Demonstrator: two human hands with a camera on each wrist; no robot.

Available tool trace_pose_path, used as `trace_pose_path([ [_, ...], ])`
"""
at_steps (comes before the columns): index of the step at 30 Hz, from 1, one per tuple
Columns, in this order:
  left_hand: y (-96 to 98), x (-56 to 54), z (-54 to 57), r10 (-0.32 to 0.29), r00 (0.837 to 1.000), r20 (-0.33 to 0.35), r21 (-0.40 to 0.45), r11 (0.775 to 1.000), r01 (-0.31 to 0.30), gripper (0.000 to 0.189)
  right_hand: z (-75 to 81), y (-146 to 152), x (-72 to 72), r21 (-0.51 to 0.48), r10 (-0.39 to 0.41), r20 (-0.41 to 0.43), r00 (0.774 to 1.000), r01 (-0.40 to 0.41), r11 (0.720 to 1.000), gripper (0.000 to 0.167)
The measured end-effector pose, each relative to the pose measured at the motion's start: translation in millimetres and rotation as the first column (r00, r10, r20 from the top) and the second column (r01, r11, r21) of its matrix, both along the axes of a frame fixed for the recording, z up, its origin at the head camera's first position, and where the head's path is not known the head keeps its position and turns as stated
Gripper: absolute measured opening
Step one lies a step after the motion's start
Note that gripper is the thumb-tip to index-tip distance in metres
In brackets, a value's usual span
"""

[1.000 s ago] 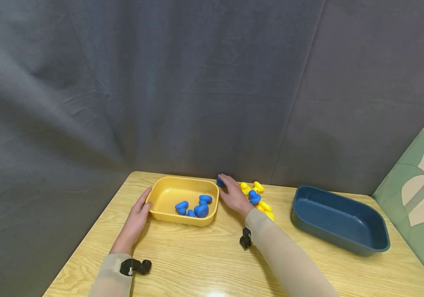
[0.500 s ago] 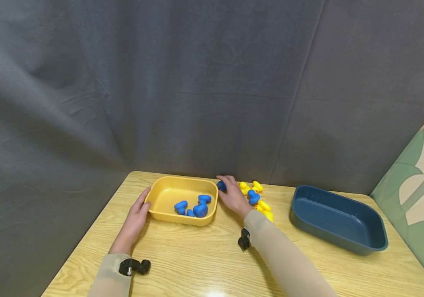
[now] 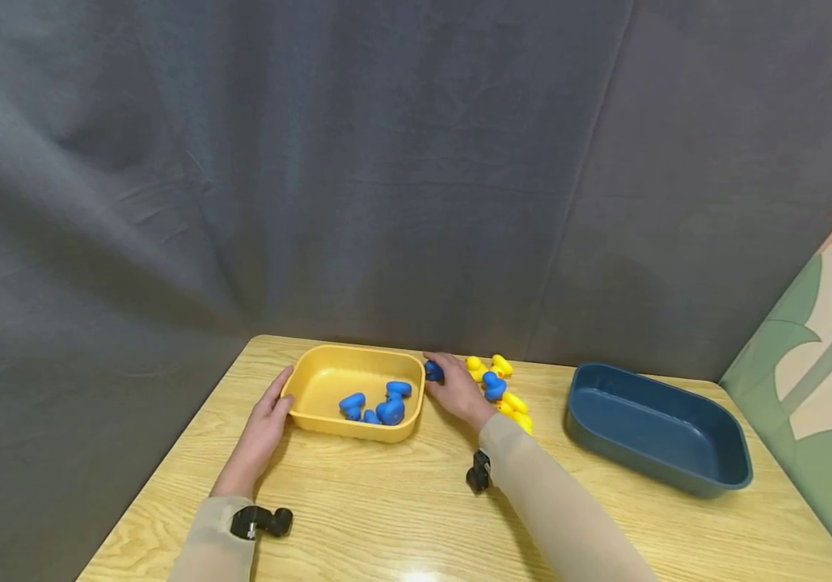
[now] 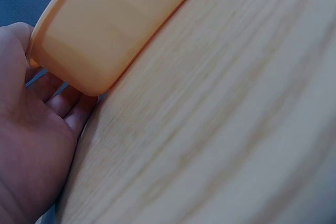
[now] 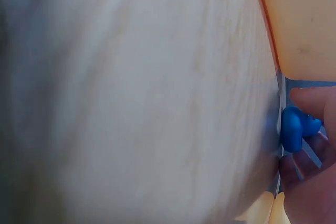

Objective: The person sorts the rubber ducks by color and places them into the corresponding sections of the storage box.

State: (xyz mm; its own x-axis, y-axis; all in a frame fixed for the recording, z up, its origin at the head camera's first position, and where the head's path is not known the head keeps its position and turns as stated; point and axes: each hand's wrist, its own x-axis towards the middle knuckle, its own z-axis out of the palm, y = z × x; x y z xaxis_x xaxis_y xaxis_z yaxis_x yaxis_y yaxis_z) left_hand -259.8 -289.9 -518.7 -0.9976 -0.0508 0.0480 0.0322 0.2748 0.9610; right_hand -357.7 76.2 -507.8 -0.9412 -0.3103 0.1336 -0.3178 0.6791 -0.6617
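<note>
A yellow bin (image 3: pixel 346 430) stands at the left of the wooden table, with several blue rubber ducks (image 3: pixel 390 411) lying in it. My left hand (image 3: pixel 264 420) holds its left end, thumb at the rim and fingers along the outer wall; the left wrist view shows those fingers (image 4: pixel 65 100) behind the bin's corner. Just beyond the bin's right end, my right hand (image 3: pixel 457 392) grips another blue duck (image 5: pixel 294 129). In the right wrist view this duck sits low at the table surface, between thumb and curled fingers, partly hidden in the head view.
Right of my right hand, several yellow ducks (image 3: pixel 513 404) lie in a loose group with one blue duck (image 3: pixel 493 385) among them. A dark blue bin (image 3: pixel 656 436) stands farther right. A grey curtain (image 3: pixel 416 178) hangs along the table's back edge.
My right fingers have drawn in around the blue duck, and hand and duck have come slightly nearer to me. The left hand stays on the yellow bin.
</note>
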Motion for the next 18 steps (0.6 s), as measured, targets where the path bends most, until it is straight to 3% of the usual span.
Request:
trace_pose_path([
  [10, -1.8, -0.6, 0.0, 0.004, 1.0, 0.001, -0.04, 0.999, -0.004, 0.061, 3.4, 1.8, 12.5, 0.036, -0.038, -0.016, 0.999, 0.038, 0.999, 0.046],
  [18, 0.5, -0.4, 5.4, -0.002, 0.999, 0.049, 0.002, 1.0, 0.002, 0.062, 4.9, 0.8, 20.3, 0.062, -0.105, -0.027, 0.994, 0.107, 0.992, 0.04],
])
